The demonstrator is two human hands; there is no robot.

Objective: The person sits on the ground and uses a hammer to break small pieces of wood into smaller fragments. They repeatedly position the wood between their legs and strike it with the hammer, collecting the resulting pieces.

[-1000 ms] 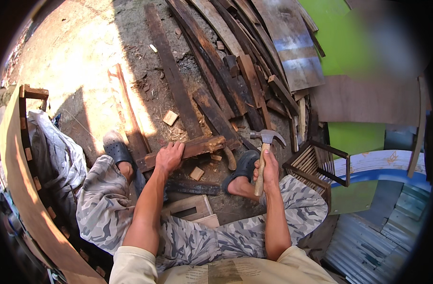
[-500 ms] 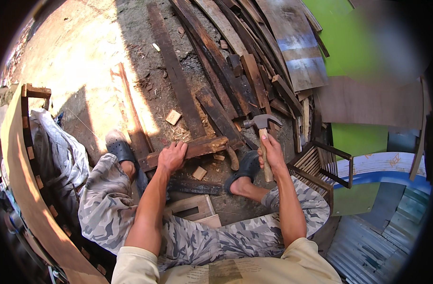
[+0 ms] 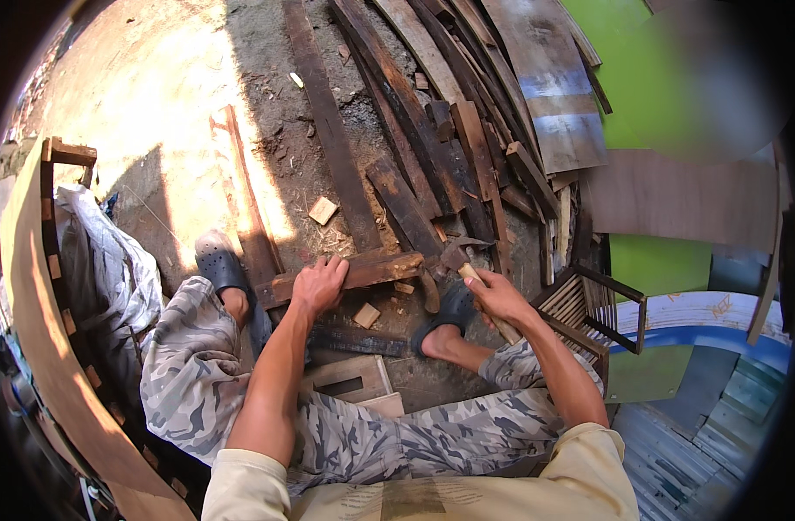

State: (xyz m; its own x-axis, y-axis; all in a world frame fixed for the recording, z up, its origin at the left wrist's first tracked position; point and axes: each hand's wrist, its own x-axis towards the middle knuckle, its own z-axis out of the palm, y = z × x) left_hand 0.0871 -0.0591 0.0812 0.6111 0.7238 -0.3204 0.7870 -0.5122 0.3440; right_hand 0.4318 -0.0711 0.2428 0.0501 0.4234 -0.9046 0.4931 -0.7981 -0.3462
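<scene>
My left hand (image 3: 321, 286) grips a short, dark brown piece of timber (image 3: 382, 270) from above, its fingers wrapped over the top. The timber lies crosswise between my feet, over other boards. In my right hand (image 3: 501, 299) is a claw hammer (image 3: 456, 253), held by its pale wooden handle. The hammer's metal head tilts to the left, close to the timber's right end; whether they touch I cannot tell. Under that end is a curved brown wooden piece (image 3: 429, 292), partly hidden. Small wood blocks (image 3: 367, 315) lie just below the timber.
Long dark planks (image 3: 328, 122) and stacked boards spread across the ground ahead. A slatted wooden frame (image 3: 588, 304) stands to the right, by corrugated metal sheets (image 3: 675, 460). At left are a curved wooden panel (image 3: 46, 330) and a white sack (image 3: 111, 243). My clogs (image 3: 219, 262) flank the timber.
My right hand has turned over and its forearm has swung outward to the right. The hammer head has dropped and moved left, toward the timber's end. My left hand keeps its grip on the timber.
</scene>
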